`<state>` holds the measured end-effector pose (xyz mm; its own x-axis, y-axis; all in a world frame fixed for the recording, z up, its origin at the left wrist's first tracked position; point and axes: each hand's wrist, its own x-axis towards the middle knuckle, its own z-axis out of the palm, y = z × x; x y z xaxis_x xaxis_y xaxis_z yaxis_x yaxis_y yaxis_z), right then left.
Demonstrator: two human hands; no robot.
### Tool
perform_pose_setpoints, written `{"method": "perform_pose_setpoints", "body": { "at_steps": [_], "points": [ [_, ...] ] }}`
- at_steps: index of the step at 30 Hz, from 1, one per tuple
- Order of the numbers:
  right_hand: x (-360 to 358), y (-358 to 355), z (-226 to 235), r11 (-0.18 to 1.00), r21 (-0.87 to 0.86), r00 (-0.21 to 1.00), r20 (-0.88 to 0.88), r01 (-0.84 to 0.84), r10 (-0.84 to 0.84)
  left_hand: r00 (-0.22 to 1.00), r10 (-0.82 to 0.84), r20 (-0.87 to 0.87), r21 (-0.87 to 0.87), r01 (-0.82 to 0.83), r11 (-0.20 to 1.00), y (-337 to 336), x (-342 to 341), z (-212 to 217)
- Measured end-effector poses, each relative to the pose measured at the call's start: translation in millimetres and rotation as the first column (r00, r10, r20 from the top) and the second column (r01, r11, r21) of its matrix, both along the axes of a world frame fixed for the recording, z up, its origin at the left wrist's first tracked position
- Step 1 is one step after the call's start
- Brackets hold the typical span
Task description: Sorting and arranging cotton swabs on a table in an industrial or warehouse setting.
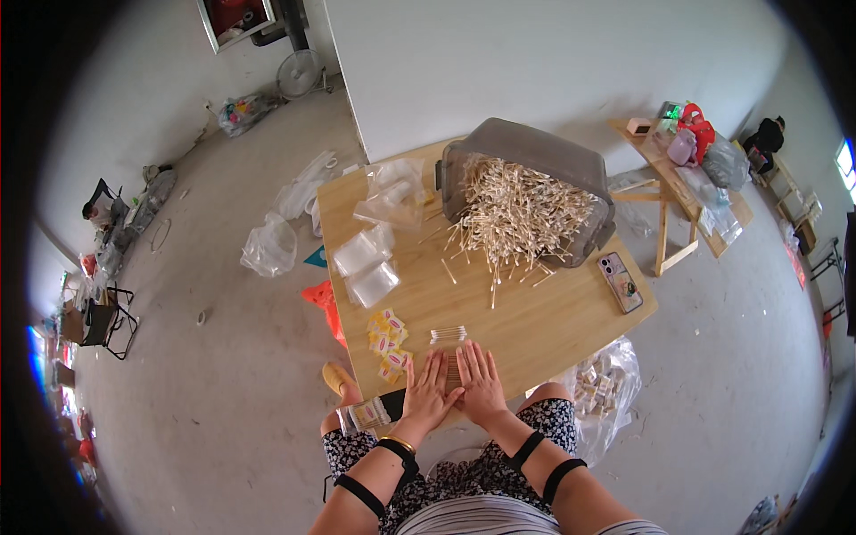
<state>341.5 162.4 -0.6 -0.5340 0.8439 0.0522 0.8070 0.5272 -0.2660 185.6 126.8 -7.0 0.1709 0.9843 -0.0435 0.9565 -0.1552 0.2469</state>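
Note:
My left hand (430,392) and my right hand (480,385) lie side by side near the table's front edge, fingers stretched out. Between and beneath them is a flat row of cotton swabs (453,367), partly hidden by my fingers. White swab tips (448,334) show just beyond the fingertips; whether a clear bag encloses them I cannot tell. Left of my left hand lie several small yellow-and-white printed cards (388,343). A large heap of loose cotton swabs (526,205) spills from a grey plastic bin (535,143) tipped on its side farther back.
Clear plastic bags (367,272) are stacked on the table's (535,316) left side. A phone (620,283) lies at its right edge. Below that edge, a clear sack (606,383) holds several small packs. Another wooden table (664,169) stands at the back right.

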Motion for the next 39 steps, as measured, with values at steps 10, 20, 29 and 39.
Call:
{"method": "perform_pose_setpoints", "body": {
  "at_steps": [10,20,29,39],
  "points": [
    [22,-10,1,0.997,-0.074,1.000,-0.022,0.017,-0.018,0.999,-0.012,-0.039,0.033,0.013,0.999,-10,-1,2],
    [15,-2,-4,0.999,-0.042,0.989,-0.149,0.009,-0.015,0.995,0.102,0.008,0.034,-0.102,0.994,-4,-17,0],
    [-1,-1,-5,0.999,0.012,0.999,0.015,-0.043,0.042,0.991,0.125,0.043,0.038,-0.127,0.991,-6,-1,-9],
    [-7,-3,-8,0.998,0.008,0.998,0.005,-0.059,0.059,0.982,0.002,0.190,0.057,-0.013,0.998,-14,-9,8]
  ]
}}
